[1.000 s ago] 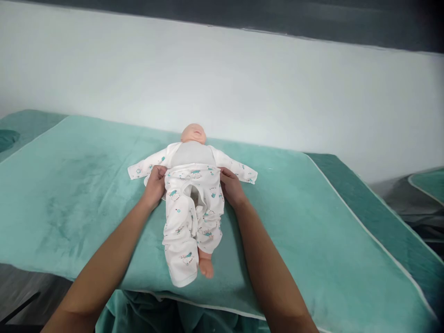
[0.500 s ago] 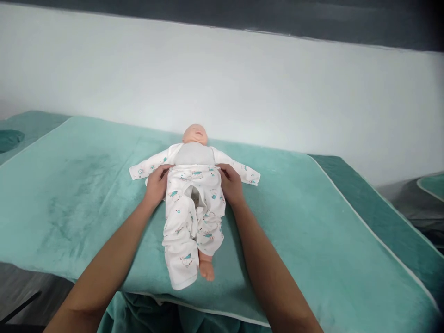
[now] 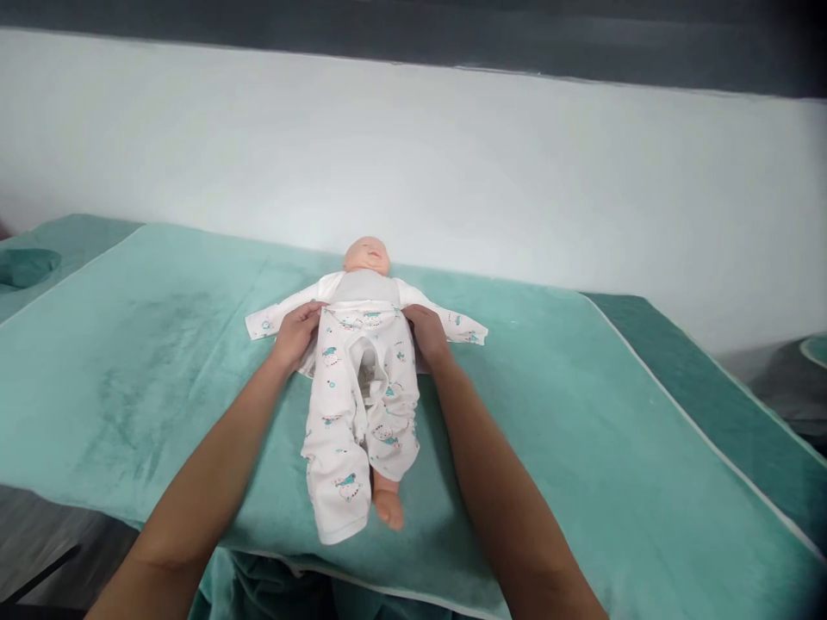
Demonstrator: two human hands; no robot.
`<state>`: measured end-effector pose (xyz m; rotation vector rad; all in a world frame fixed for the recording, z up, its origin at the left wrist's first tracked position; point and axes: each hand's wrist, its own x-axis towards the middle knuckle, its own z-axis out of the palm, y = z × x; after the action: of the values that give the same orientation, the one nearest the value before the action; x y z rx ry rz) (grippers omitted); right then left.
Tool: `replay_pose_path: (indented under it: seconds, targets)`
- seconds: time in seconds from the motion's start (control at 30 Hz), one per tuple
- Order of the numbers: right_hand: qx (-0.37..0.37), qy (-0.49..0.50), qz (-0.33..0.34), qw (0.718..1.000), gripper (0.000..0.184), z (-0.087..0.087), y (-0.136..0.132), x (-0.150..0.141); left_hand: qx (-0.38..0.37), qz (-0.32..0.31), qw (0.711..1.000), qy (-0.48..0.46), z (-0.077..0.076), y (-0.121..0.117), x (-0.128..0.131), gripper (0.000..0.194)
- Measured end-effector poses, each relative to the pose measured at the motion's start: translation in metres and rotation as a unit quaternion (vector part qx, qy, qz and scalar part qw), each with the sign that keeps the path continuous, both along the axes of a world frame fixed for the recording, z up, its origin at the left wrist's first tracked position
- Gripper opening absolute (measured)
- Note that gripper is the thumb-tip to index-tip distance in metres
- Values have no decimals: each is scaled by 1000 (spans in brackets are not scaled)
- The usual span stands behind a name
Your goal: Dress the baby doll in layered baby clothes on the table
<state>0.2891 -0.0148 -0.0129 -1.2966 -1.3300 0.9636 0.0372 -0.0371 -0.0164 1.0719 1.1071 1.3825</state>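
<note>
A baby doll [image 3: 367, 256] lies on its back, head toward the wall, its arms spread in a white printed top [image 3: 288, 312]. White baby pants [image 3: 332, 413] with a teal print and an open crotch cover its legs up to the waist. At the waistband's left corner, my left hand [image 3: 298, 334] is closed with the cloth between thumb and fingers. My right hand [image 3: 426, 334] pinches the opposite corner of the waistband. One bare foot [image 3: 388, 506] sticks out of the right pant leg; the other foot is hidden inside the longer left leg.
A green plush cover [image 3: 549, 413] is spread under the doll over the bed. Behind it rises a white wall [image 3: 413, 164] with a dark band on top. A darker green cover [image 3: 685, 370] lies along the right side, and a dark green piece [image 3: 29, 267] at far left.
Both hands still hold the waistband, which has been drawn slightly up toward the doll's chest. The crotch opening looks a little wider. The whole view has shifted slightly.
</note>
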Motion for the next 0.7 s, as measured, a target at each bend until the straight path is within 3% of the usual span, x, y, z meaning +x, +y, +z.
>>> replay_pose_path:
  seconds: [0.07, 0.13, 0.2, 0.27, 0.33, 0.47, 0.57, 0.7]
  targets:
    - [42, -17, -12, 999, 26, 0, -5, -1, 45, 41, 995, 84, 2, -4, 1, 24]
    - [136, -59, -10, 989, 21, 2, -9, -2, 120, 78, 973, 181, 6, -9, 2, 21]
    - [233, -110, 20, 966, 19, 7, -11, -1, 187, 77, 950, 238, 12, -11, 4, 23]
    - [272, -146, 61, 949, 20, 13, -8, 0, 213, 57, 940, 261, 19, -8, 5, 23]
    - [254, -171, 74, 949, 22, 18, -1, -1, 196, 45, 939, 281, 26, 0, 5, 20]
    - [162, -208, 19, 964, 27, 24, 23, -5, 140, 67, 941, 302, 35, 26, 6, 13]
    - [100, -188, -5, 977, 31, 24, 42, -8, 114, 74, 947, 290, 33, 41, 7, 18]
    - [46, -131, 18, 990, 33, 22, 47, -8, 83, 74, 960, 255, 25, 44, 9, 23]
